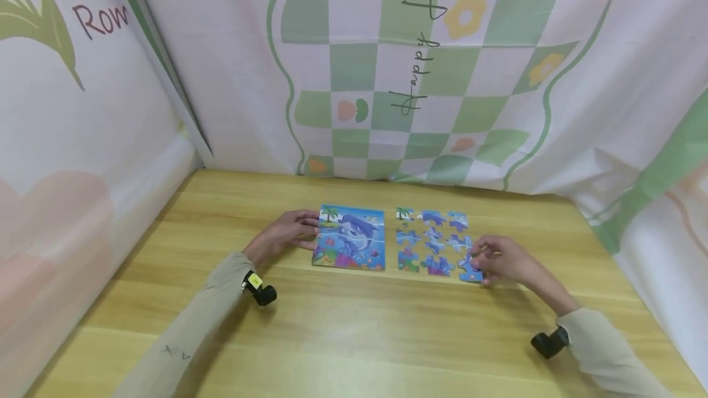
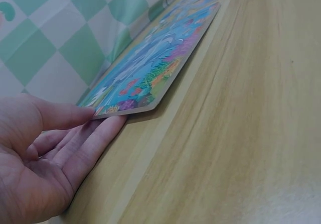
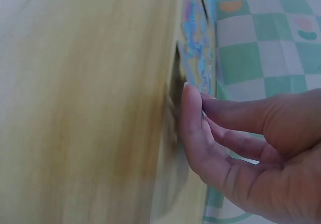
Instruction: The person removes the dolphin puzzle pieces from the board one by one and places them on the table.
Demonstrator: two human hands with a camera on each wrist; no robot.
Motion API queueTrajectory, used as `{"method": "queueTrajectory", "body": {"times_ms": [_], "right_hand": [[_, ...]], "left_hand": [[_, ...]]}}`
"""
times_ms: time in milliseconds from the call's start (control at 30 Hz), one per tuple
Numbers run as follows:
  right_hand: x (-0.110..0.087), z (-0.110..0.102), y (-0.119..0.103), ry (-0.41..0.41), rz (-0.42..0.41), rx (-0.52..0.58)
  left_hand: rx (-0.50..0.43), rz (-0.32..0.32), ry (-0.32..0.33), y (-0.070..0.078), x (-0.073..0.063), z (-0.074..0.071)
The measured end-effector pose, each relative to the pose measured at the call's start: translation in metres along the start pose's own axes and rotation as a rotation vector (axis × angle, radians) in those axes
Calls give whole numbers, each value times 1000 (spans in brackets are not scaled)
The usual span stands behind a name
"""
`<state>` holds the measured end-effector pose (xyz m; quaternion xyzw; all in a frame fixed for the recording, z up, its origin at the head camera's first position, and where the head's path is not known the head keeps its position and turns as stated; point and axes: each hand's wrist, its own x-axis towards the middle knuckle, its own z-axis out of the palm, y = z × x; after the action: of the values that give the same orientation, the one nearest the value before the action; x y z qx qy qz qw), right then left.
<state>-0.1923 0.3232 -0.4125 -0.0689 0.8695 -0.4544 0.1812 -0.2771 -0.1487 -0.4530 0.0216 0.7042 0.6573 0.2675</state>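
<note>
A flat dolphin picture board point(image 1: 354, 237) lies on the table, with a palm tree at its upper left and coral along the bottom. My left hand point(image 1: 289, 230) pinches its left edge; in the left wrist view the thumb point(image 2: 65, 115) is on top and the fingers reach under the rim. To the board's right, several separated jigsaw pieces point(image 1: 434, 241) of the same picture lie in rows with small gaps. My right hand point(image 1: 504, 259) pinches the lower-right corner piece point(image 1: 470, 272) by its right side. In the right wrist view the fingers mostly hide that piece.
The wooden table point(image 1: 354, 330) runs back to a checked green-and-white curtain point(image 1: 398, 78) just behind the board and pieces. More printed cloth hangs on the left point(image 1: 83, 201) and right. A small black camera sits on each wrist.
</note>
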Motion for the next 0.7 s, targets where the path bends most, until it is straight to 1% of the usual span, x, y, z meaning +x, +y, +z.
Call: {"method": "queueTrajectory", "body": {"times_ms": [200, 400, 533, 600, 700], "right_hand": [[0, 4, 0, 84, 45, -82], [0, 6, 0, 109, 74, -116], [0, 2, -4, 121, 60, -140], [1, 0, -7, 137, 51, -164], [3, -3, -13, 171, 19, -213]], "left_hand": [[10, 10, -3, 0, 1, 1], [-6, 3, -6, 0, 3, -1], [-9, 0, 18, 1, 2, 0], [18, 17, 44, 2, 1, 3], [94, 79, 83, 5, -2, 10]]}}
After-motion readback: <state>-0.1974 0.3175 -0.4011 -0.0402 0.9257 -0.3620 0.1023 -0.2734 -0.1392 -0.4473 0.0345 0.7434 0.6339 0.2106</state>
